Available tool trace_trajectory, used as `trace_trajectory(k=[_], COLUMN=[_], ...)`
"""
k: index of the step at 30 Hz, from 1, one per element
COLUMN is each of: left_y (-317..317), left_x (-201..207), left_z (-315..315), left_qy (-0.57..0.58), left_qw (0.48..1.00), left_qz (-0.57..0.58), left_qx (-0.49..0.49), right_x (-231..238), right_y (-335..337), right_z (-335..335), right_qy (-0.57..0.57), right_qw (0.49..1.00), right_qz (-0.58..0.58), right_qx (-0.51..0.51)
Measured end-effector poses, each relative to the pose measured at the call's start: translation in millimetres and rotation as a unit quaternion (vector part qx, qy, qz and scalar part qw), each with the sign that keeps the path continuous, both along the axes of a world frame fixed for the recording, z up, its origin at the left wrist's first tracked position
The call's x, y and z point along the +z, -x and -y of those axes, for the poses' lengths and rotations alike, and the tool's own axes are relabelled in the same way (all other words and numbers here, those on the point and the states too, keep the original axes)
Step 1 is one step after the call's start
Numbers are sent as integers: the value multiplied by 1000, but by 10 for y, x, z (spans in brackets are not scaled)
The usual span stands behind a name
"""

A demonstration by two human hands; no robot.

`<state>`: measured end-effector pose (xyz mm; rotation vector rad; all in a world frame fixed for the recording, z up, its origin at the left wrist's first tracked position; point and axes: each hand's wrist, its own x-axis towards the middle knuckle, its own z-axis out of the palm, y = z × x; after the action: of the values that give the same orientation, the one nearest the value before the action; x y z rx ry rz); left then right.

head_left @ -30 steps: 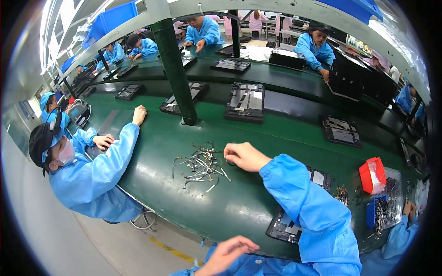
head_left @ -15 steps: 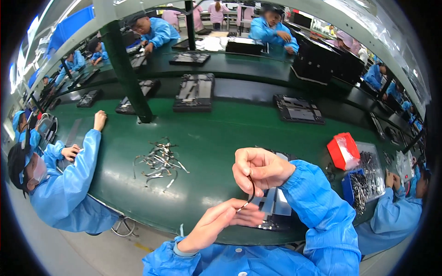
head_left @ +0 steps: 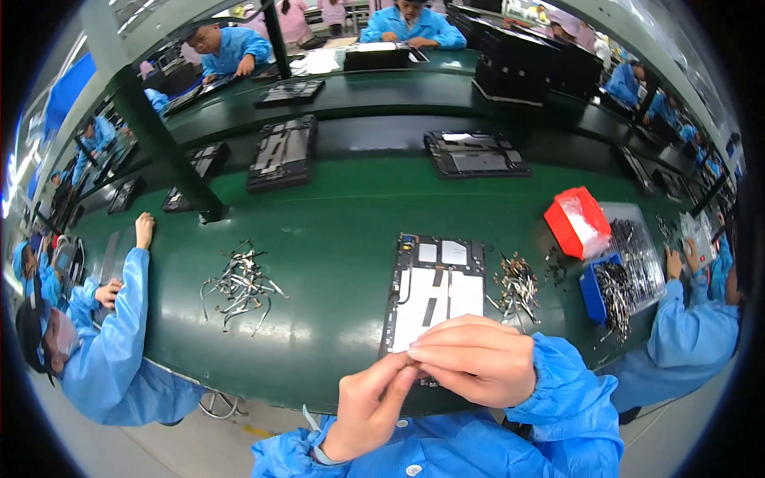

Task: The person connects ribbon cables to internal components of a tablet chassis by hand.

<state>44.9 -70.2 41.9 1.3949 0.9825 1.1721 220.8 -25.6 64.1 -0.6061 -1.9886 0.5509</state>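
Observation:
My left hand (head_left: 369, 401) and my right hand (head_left: 480, 360) meet fingertip to fingertip over the near end of an opened tablet-like device (head_left: 422, 304). Both are closed in a pinch on a thin black cable, which the fingers now hide almost wholly. The device lies on the green table, with white panels in a black frame and small circuit parts along its edges. Close by its right side is a small heap of short cables (head_left: 518, 285). A looser pile of thin cables (head_left: 242, 287) lies further left.
A red bin (head_left: 564, 225), a blue bin (head_left: 591, 293) and a clear tray (head_left: 647, 267) of small parts stand at the right. Similar devices (head_left: 476, 154) line the table's far side. A green post (head_left: 163, 147) rises at the left. Co-workers in blue sit on both sides and opposite.
My right hand has come down to my left, and their fingertips now meet. The cable that showed between them is covered. The view has shifted, uncovering the device and the right-hand heap.

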Motion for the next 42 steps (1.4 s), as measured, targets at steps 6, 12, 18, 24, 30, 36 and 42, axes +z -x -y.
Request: trace_trajectory(k=[6, 12, 18, 24, 30, 36, 42], left_y=[-91, -146, -168, -209, -223, -60, 1], left_x=[-67, -156, -124, -152, -247, -473, -690], left_z=[-21, 60, 117, 114, 60, -1, 11], left_qy=[-162, -62, -39, -125, -225, -95, -15], left_qw=[965, 995, 997, 977, 940, 966, 985], left_qz=[-204, -72, -68, -173, -254, -235, -166], left_qx=[17, -9, -6, 27, 36, 51, 51], right_x=[-102, -263, -244, -241, 41, -171, -735], right_y=[-115, -147, -165, -183, -280, -1924, -2667], right_z=[-19, 68, 88, 113, 93, -692, -1104], right_qy=[33, -28, -36, -93, -28, 138, 130], right_qw=[999, 999, 996, 992, 958, 840, 823], right_qz=[14, -8, 22, 41, 243, 72, 191], right_qx=[28, -46, -73, -78, -147, -520, -519])
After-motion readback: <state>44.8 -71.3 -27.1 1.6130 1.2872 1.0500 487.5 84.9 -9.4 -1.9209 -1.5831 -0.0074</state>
